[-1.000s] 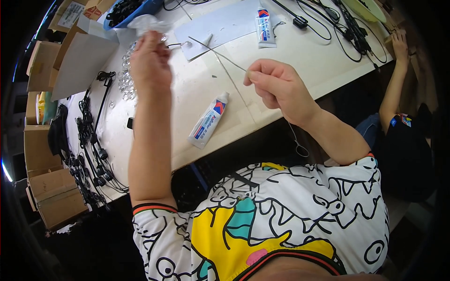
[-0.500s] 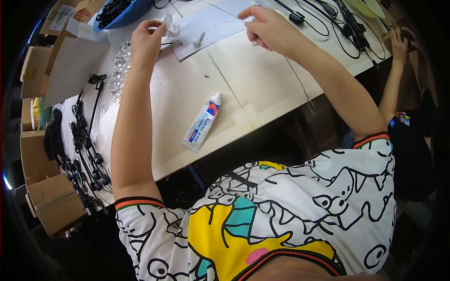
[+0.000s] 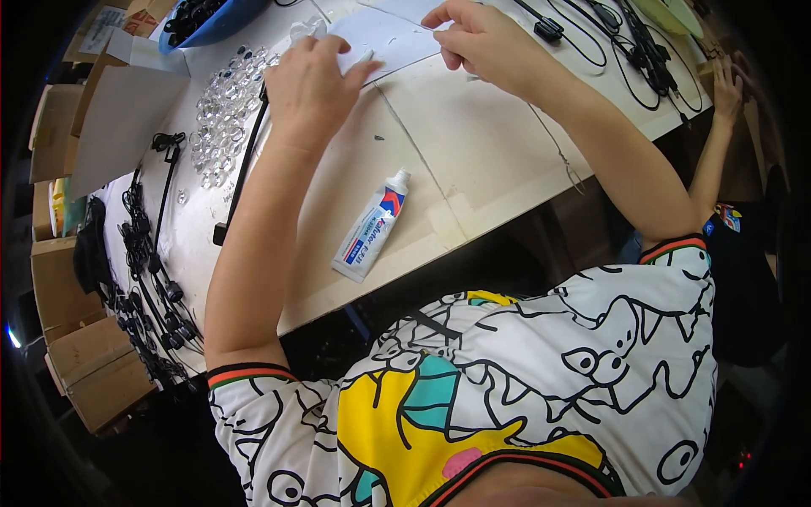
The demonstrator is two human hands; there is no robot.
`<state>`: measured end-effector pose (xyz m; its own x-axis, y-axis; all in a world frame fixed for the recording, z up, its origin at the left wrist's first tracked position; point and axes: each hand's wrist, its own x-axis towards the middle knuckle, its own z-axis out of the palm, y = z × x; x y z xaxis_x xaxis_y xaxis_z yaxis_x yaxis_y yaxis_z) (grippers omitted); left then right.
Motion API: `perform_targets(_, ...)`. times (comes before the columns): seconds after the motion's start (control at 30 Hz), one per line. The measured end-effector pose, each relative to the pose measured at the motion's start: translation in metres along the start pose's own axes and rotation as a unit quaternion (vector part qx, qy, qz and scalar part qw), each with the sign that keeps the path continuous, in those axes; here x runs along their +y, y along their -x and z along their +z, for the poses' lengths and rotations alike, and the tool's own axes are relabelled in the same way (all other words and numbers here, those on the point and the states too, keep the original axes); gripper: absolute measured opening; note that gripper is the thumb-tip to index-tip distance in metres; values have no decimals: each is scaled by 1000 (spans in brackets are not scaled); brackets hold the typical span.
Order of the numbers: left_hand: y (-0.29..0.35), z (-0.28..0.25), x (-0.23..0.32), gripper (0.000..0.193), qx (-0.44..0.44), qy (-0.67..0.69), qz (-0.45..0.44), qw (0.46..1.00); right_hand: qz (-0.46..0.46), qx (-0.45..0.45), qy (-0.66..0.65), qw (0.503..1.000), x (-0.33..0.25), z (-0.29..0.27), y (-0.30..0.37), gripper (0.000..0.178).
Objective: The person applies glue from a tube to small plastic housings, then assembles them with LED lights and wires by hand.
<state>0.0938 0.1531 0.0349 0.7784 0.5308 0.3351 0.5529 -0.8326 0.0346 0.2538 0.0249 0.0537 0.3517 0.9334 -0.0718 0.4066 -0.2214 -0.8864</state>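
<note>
My left hand (image 3: 312, 89) is palm-down over the table with its thumb spread from the fingers; the fingertips are partly hidden. White crumpled tissue or plastic (image 3: 307, 28) lies just beyond them. Near the thumb tip a small white cone-shaped piece (image 3: 368, 57) rests on a pale sheet (image 3: 405, 51). A black rod (image 3: 243, 165) runs beside my left forearm, its upper end at the hand's edge. My right hand (image 3: 473, 38) pinches a very thin needle-like stick (image 3: 395, 18) above the sheet. Nearer me lies a white, blue and red squeeze tube (image 3: 372, 224) with an uncapped-looking nozzle.
Clear glass-like beads (image 3: 221, 127) spread at the left by a blue bowl (image 3: 211, 25) of black parts. Black cables (image 3: 156, 245) line the left edge near cardboard boxes (image 3: 93, 363). More black cables (image 3: 638, 51) lie at the right, where another person's hand (image 3: 726, 89) rests.
My left hand has moved right and turned palm-down, away from the white crumpled piece it was pinching. The beads and black rod now show. My right hand has shifted slightly up and left.
</note>
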Motion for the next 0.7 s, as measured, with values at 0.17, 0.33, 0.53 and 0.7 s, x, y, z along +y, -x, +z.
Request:
perform_targets(0.17,0,-4,-3,28,-103,113,-111,982,-18,9,-109,994,-6,6,28,26)
perform_targets(0.33,8,-28,-6,27,-110,663,-331,663,-28,-27,-211,977,-8,1,62,23)
perform_targets(0.53,22,-45,8,19,-115,784,-389,470,-22,-68,-262,963,-6,14,78,18)
perform_targets(0.7,28,-46,11,19,-108,793,-387,458,-23,-78,-266,961,-6,17,78,19)
